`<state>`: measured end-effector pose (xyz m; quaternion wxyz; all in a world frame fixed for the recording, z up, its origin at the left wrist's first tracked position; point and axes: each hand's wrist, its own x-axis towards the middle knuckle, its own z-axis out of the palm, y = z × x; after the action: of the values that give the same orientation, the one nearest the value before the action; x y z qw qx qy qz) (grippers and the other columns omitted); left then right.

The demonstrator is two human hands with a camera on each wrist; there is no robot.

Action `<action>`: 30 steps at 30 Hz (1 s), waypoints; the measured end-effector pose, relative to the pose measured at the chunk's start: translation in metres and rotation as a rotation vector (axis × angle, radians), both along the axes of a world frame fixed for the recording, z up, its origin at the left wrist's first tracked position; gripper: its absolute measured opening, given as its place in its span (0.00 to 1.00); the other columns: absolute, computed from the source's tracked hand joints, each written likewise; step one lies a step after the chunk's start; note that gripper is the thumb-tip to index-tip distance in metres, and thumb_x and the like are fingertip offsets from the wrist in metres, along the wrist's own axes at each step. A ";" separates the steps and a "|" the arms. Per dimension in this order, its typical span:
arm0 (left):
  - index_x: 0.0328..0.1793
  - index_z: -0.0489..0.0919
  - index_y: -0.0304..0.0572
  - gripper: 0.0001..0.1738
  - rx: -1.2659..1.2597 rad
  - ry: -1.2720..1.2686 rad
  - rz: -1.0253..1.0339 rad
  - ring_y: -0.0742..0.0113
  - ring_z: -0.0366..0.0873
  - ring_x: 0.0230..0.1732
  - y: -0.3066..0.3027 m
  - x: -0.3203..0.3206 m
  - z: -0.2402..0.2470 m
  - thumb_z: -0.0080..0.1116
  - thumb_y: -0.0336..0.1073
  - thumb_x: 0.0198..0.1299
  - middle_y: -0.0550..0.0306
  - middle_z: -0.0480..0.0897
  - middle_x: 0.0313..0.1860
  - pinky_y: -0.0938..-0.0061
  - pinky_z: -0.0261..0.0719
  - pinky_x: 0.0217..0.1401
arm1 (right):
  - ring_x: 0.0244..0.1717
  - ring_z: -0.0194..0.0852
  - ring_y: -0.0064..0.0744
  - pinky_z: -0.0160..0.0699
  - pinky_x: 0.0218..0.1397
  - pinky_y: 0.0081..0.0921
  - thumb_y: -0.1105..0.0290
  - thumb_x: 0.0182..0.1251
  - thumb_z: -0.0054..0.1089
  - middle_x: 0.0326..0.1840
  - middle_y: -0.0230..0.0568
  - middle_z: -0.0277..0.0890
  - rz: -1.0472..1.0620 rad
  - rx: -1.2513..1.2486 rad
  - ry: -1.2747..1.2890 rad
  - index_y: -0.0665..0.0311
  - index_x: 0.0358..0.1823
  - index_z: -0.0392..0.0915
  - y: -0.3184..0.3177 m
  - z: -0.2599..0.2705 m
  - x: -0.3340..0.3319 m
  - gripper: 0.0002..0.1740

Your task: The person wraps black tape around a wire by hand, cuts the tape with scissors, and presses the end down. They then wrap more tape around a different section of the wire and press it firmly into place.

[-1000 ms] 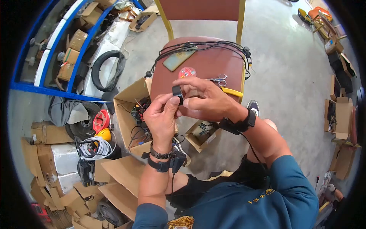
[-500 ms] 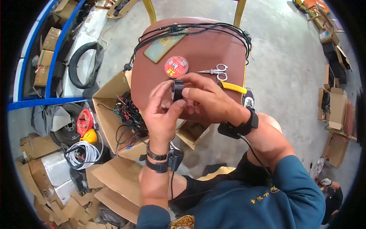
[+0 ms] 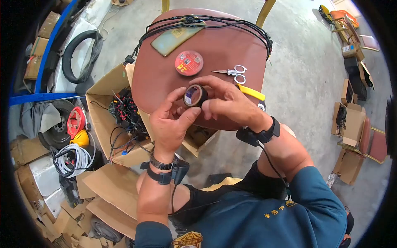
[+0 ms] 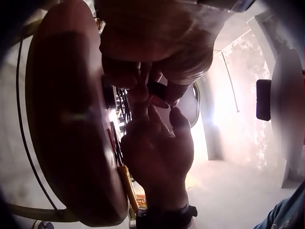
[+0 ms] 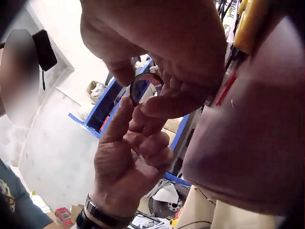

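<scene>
A small roll of black tape (image 3: pixel 196 96) is held between both hands above the chair's front edge, its hole facing up toward the head view. My left hand (image 3: pixel 168 120) pinches its lower left side with thumb and fingers. Around its right side curl the fingers and thumb of my right hand (image 3: pixel 227 103). In the right wrist view the roll shows as a dark ring (image 5: pixel 133 90) between the two hands. On the red-brown seat (image 3: pixel 223 45) lie a round red-labelled disc (image 3: pixel 189 63), scissors (image 3: pixel 235 73) and a yellow-handled tool (image 3: pixel 251 92).
A phone-like slab (image 3: pixel 175 39) and a bundle of black cables (image 3: pixel 206 19) lie at the seat's back. An open carton (image 3: pixel 99 120) of wires stands left of the chair. Further left are coiled pale cable (image 3: pixel 74 160), a tyre (image 3: pixel 68 62) and cardboard.
The roll has turned so its hole faces the head view more. The head view has shifted, bringing the seat and its items higher and leftward. Both hands keep hold of the roll.
</scene>
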<state>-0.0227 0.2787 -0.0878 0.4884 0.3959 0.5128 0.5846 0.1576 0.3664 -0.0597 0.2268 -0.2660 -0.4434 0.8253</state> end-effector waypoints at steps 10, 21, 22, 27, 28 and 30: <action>0.63 0.82 0.36 0.33 0.096 0.284 -0.149 0.69 0.81 0.55 0.007 -0.022 -0.006 0.81 0.28 0.48 0.55 0.84 0.56 0.74 0.80 0.57 | 0.60 0.79 0.29 0.79 0.65 0.31 0.73 0.63 0.76 0.59 0.42 0.80 0.085 0.116 -0.040 0.72 0.69 0.70 0.009 -0.011 0.006 0.34; 0.65 0.81 0.38 0.39 0.013 0.109 -0.182 0.69 0.84 0.52 0.003 -0.025 -0.003 0.85 0.27 0.43 0.57 0.85 0.54 0.75 0.83 0.54 | 0.57 0.81 0.27 0.81 0.62 0.28 0.72 0.63 0.77 0.56 0.42 0.83 0.161 0.035 -0.038 0.72 0.68 0.73 0.014 -0.011 0.010 0.33; 0.66 0.80 0.38 0.40 0.004 0.060 -0.186 0.69 0.84 0.52 0.003 -0.025 -0.003 0.85 0.27 0.42 0.57 0.85 0.53 0.75 0.84 0.53 | 0.57 0.81 0.27 0.81 0.62 0.27 0.71 0.63 0.77 0.57 0.43 0.83 0.160 0.019 -0.016 0.72 0.68 0.73 0.014 -0.012 0.011 0.34; 0.68 0.79 0.39 0.43 -0.033 -0.022 -0.223 0.68 0.85 0.51 0.005 -0.030 0.001 0.86 0.27 0.41 0.55 0.85 0.53 0.74 0.86 0.50 | 0.58 0.82 0.28 0.81 0.62 0.27 0.71 0.63 0.76 0.58 0.43 0.83 0.181 0.045 -0.038 0.72 0.68 0.74 0.015 -0.014 0.011 0.33; 0.68 0.79 0.39 0.43 -0.029 -0.017 -0.224 0.68 0.85 0.51 0.005 -0.030 0.000 0.86 0.26 0.41 0.55 0.85 0.53 0.74 0.86 0.51 | 0.58 0.82 0.28 0.81 0.62 0.27 0.71 0.64 0.76 0.58 0.43 0.83 0.182 0.037 -0.030 0.72 0.68 0.74 0.015 -0.014 0.011 0.32; 0.68 0.79 0.39 0.43 -0.026 -0.024 -0.228 0.68 0.85 0.51 0.005 -0.030 0.000 0.85 0.26 0.41 0.55 0.85 0.53 0.74 0.86 0.51 | 0.58 0.81 0.28 0.81 0.63 0.28 0.71 0.64 0.76 0.58 0.43 0.83 0.187 0.023 -0.045 0.72 0.68 0.74 0.016 -0.013 0.011 0.32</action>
<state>-0.0529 0.2838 -0.0880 0.5629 0.4385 0.4659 0.5233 0.1689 0.3819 -0.0727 0.1418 -0.2390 -0.4808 0.8316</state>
